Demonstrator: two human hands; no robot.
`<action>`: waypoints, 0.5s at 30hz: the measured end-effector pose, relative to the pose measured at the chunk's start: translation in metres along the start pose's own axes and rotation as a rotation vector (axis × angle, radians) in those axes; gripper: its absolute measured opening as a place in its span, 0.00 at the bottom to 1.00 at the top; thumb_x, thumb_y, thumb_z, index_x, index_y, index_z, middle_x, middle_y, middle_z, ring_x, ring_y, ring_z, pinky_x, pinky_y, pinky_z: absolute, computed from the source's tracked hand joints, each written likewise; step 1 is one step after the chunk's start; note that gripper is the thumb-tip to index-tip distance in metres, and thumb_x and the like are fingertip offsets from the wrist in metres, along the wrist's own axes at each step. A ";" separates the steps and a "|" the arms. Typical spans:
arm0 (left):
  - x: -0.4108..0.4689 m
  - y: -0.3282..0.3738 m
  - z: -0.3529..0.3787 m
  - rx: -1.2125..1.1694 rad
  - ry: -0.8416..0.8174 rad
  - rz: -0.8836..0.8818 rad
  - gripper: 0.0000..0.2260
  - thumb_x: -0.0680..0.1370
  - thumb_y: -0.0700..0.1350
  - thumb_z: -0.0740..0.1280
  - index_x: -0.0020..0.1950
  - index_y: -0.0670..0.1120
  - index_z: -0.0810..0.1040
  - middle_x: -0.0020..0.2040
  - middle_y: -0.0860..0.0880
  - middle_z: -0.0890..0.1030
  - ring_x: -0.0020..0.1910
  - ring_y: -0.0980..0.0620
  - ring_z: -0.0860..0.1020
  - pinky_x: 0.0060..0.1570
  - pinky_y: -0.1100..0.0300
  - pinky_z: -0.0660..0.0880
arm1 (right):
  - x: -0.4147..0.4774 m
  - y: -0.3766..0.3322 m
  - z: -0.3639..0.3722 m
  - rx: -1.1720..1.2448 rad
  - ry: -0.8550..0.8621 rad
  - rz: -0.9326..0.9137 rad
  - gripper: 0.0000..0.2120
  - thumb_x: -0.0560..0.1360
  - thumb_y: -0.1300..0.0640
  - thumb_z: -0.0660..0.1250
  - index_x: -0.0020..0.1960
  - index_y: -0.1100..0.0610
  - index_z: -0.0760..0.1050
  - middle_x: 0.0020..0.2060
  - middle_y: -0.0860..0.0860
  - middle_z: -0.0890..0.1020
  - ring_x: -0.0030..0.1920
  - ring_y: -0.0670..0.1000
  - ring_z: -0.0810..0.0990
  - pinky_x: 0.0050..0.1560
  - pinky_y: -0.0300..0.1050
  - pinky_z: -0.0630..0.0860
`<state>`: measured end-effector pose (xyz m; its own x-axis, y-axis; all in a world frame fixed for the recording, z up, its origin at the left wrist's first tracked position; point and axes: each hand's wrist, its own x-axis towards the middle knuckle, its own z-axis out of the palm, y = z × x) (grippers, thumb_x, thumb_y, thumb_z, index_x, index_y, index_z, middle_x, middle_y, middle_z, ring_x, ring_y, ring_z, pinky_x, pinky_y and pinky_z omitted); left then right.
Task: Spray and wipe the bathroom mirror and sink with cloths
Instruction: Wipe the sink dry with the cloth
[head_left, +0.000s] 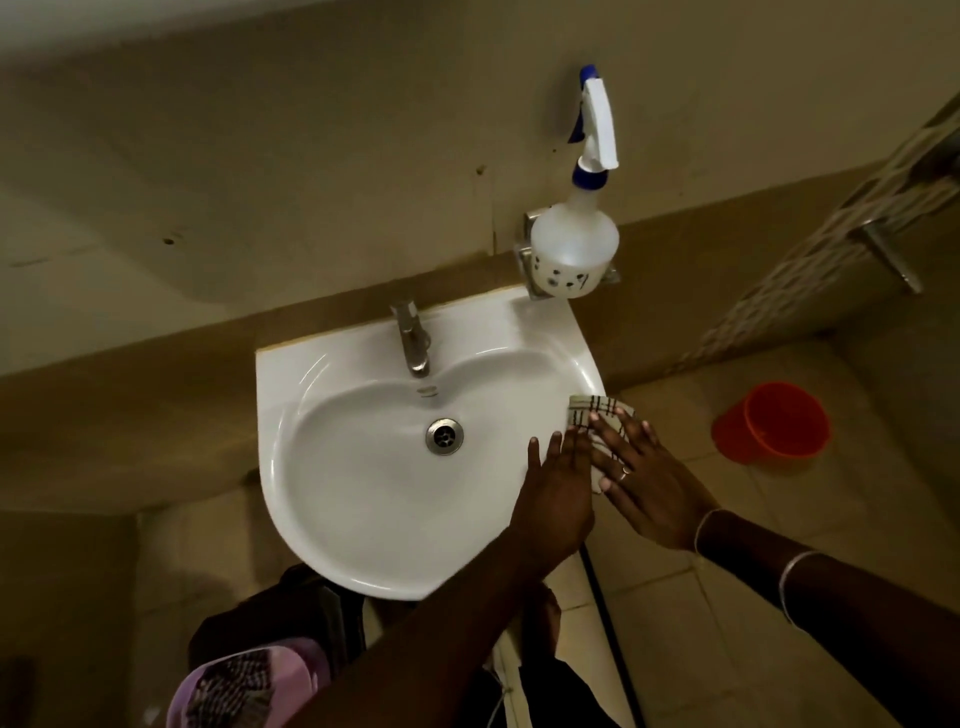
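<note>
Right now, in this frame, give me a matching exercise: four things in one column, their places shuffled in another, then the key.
Things:
1 spray bottle
2 checked cloth
3 bucket
4 tap

Places:
A on the floor
B on the sink, middle of its back rim
C on the sink's right rim, under the right hand
D in the wall holder

Pairs: 1-D, 2-C, 3-A, 4-B
</note>
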<state>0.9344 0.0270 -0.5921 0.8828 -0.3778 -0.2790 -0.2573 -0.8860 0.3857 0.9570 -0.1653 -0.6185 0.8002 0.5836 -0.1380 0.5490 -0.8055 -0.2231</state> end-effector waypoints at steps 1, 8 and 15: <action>0.006 -0.002 0.000 -0.012 -0.004 0.000 0.38 0.78 0.41 0.66 0.82 0.38 0.48 0.82 0.38 0.54 0.82 0.39 0.51 0.78 0.41 0.39 | 0.003 0.001 0.001 0.025 0.004 0.018 0.27 0.85 0.48 0.53 0.83 0.49 0.54 0.84 0.51 0.47 0.83 0.59 0.43 0.80 0.65 0.54; 0.041 -0.015 -0.017 0.031 -0.052 -0.023 0.35 0.82 0.44 0.62 0.82 0.38 0.47 0.83 0.39 0.52 0.82 0.39 0.51 0.79 0.40 0.44 | 0.046 0.009 -0.001 0.100 -0.009 0.122 0.27 0.85 0.45 0.49 0.83 0.48 0.53 0.84 0.50 0.48 0.83 0.58 0.42 0.81 0.64 0.50; 0.062 -0.031 -0.037 -0.037 0.010 -0.056 0.37 0.79 0.38 0.62 0.82 0.39 0.44 0.83 0.40 0.49 0.82 0.40 0.47 0.80 0.41 0.43 | 0.090 0.026 -0.015 0.049 -0.017 0.118 0.37 0.79 0.33 0.53 0.83 0.47 0.51 0.83 0.53 0.45 0.82 0.62 0.44 0.78 0.67 0.53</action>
<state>1.0121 0.0410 -0.5890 0.8993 -0.3253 -0.2923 -0.1930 -0.8949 0.4023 1.0467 -0.1351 -0.6224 0.8541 0.4871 -0.1823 0.4387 -0.8630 -0.2507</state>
